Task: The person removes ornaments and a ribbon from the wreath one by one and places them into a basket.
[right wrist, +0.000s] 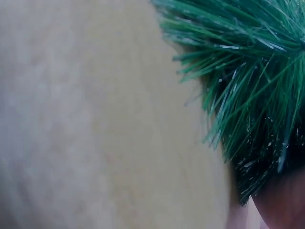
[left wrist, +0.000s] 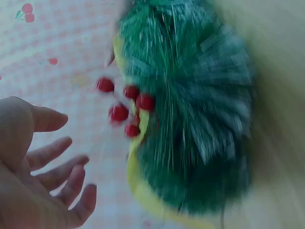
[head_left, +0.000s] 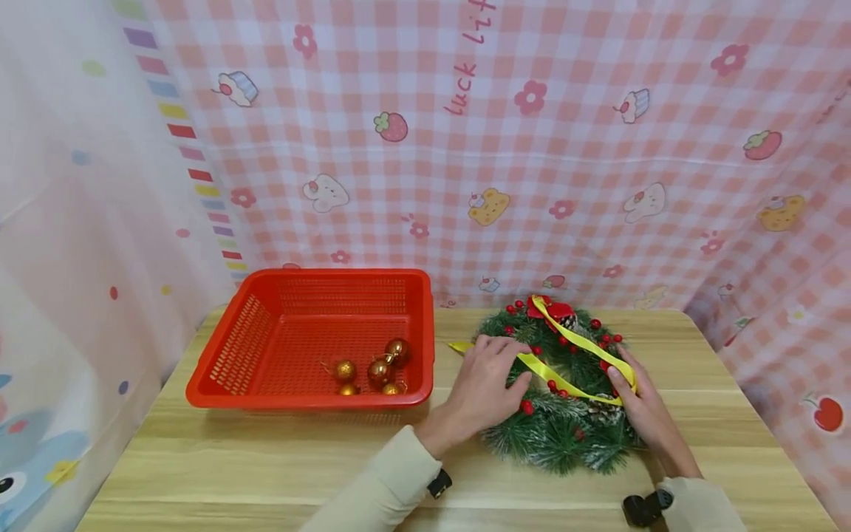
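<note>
A green Christmas wreath [head_left: 558, 436] with red berries and pine cones lies on the table in the head view. A yellow ribbon [head_left: 585, 345] trails across it from the red bow [head_left: 550, 310] at its top. My right hand [head_left: 641, 406] grips the wreath's right side, thumb on top beside the ribbon; the right wrist view shows little of this hand. Over the wreath's left side hovers my left hand [head_left: 488, 377], its fingers loosely bent. In the left wrist view that hand [left wrist: 43, 176] stands apart from the blurred wreath [left wrist: 190, 95] and red berries [left wrist: 119, 112], holding nothing.
Left of the wreath stands a red plastic basket [head_left: 266, 400] with perforated walls. Several golden-brown ball ornaments [head_left: 380, 373] lie in its right front part. Behind the wooden table [head_left: 266, 473] hangs a pink checked cloth [head_left: 465, 162].
</note>
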Action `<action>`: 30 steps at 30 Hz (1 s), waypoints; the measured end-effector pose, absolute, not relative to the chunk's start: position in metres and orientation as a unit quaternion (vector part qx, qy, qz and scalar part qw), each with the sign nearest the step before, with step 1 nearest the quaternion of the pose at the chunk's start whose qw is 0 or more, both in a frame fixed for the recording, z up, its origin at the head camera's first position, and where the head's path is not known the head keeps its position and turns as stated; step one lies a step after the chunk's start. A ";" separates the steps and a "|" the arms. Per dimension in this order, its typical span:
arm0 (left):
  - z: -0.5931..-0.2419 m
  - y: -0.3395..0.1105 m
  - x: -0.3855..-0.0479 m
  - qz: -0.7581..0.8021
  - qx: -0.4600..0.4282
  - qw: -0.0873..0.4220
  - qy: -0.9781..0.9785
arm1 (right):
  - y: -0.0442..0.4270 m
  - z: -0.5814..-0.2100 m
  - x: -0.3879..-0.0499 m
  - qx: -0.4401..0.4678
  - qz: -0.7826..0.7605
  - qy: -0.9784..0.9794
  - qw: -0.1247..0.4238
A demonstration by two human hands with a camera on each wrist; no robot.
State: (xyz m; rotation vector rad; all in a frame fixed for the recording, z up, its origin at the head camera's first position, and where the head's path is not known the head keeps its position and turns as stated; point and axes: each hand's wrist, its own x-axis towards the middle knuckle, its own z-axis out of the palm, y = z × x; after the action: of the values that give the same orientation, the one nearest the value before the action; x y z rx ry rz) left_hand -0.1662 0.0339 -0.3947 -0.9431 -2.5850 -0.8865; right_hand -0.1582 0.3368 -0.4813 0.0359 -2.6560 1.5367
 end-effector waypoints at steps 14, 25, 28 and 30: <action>-0.407 0.089 -0.170 -0.341 -0.298 -0.101 -0.886 | 0.330 -0.482 -0.164 -0.007 0.495 -0.868 0.017; -0.418 0.102 -0.173 -0.343 -0.294 -0.040 -0.891 | 0.335 -0.482 -0.160 -0.018 0.488 -0.873 0.016; -0.417 0.105 -0.172 -0.353 -0.293 -0.029 -0.888 | 0.337 -0.483 -0.159 -0.022 0.491 -0.871 0.011; -0.415 0.105 -0.172 -0.368 -0.289 -0.027 -0.883 | 0.339 -0.483 -0.159 -0.019 0.498 -0.867 0.011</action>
State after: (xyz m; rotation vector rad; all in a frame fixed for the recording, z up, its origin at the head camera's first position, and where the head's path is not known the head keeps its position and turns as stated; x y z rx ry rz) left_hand -0.1718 0.1052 -0.4153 -0.9252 -2.8233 -1.1773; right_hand -0.1594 0.3386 -0.4830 -0.0592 -2.7043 1.5549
